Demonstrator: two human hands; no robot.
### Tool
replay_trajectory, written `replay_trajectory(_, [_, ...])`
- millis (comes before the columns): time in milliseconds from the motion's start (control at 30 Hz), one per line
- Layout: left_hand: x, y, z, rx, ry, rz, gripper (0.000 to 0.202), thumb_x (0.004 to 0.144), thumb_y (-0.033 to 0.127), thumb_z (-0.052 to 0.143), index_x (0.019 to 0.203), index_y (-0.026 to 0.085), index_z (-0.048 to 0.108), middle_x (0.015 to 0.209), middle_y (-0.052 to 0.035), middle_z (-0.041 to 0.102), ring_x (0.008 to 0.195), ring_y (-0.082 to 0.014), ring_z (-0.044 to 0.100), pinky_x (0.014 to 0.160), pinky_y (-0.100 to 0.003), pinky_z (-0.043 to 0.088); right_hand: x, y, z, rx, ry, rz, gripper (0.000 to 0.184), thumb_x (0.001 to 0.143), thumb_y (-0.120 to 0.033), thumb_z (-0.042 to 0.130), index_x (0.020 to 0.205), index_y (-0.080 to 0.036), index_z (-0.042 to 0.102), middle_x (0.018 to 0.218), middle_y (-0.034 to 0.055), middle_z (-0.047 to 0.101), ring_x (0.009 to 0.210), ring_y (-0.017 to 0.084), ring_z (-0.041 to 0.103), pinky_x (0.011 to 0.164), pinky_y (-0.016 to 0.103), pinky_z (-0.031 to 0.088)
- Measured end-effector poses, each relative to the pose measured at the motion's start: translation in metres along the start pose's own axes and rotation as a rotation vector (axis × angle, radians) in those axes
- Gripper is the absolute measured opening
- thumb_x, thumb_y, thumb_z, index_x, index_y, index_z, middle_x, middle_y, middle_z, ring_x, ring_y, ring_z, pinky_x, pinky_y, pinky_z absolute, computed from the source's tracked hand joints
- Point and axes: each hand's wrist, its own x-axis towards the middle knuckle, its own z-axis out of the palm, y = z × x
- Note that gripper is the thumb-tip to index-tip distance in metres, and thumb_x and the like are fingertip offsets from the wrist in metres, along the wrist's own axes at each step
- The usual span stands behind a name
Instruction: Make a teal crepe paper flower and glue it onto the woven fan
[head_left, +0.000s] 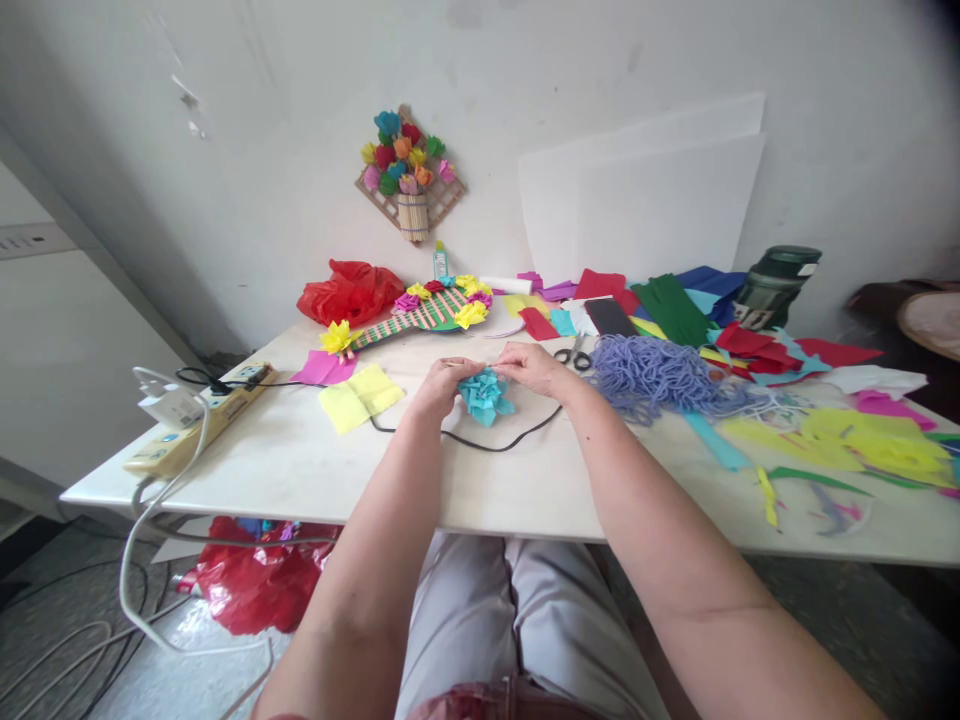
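Note:
A ruffled light-blue paper flower (486,397) is between my two hands, just above the table (517,490). On its left edge, my left hand (448,380) is closed with the fingers pinching the paper. My right hand (530,367) pinches the paper's upper right side; its fingertips come near those of the left. Partly hidden fingertips keep the exact grip from showing. Just right of my right hand lie scissors (576,355) with black handles. To the left rest yellow paper squares (361,397) and a magenta sheet (325,367).
A guitar-shaped piece with paper flowers (420,318) lies behind my hands. A black cable (487,446) crosses the table from a power strip (199,425). On the right are purple yarn (652,372), coloured paper scraps (847,440) and a dark green bottle (776,287).

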Motion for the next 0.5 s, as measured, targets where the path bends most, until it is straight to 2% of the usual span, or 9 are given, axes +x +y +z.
replay_trajectory(233, [-0.0004,0.0001,0.0012,-0.036,-0.019,0.003,0.027,0.052,0.031,0.079,0.052,0.014,0.058,0.049,0.0013,0.052,0.045,-0.0084,0.045,0.044,-0.023,0.030,0.0023,0.0022,0.0022,-0.114,0.062,-0.062,0.011,0.077,-0.018,0.065,0.073,-0.018,0.076,0.073,0.0037,0.067,0.067,0.014,0.059,0.063,0.024,0.044])
replay_trajectory(500, [0.0023,-0.0029,0.0010,-0.058,0.029,-0.023,0.027,0.053,0.031,0.077,0.052,0.014,0.055,0.048,0.0025,0.048,0.045,-0.0087,0.043,0.045,-0.024,0.029,0.0001,-0.0029,0.0038,-0.199,0.099,0.007,0.011,0.077,-0.017,0.065,0.077,-0.019,0.076,0.080,0.0038,0.068,0.069,0.014,0.059,0.062,0.024,0.042])
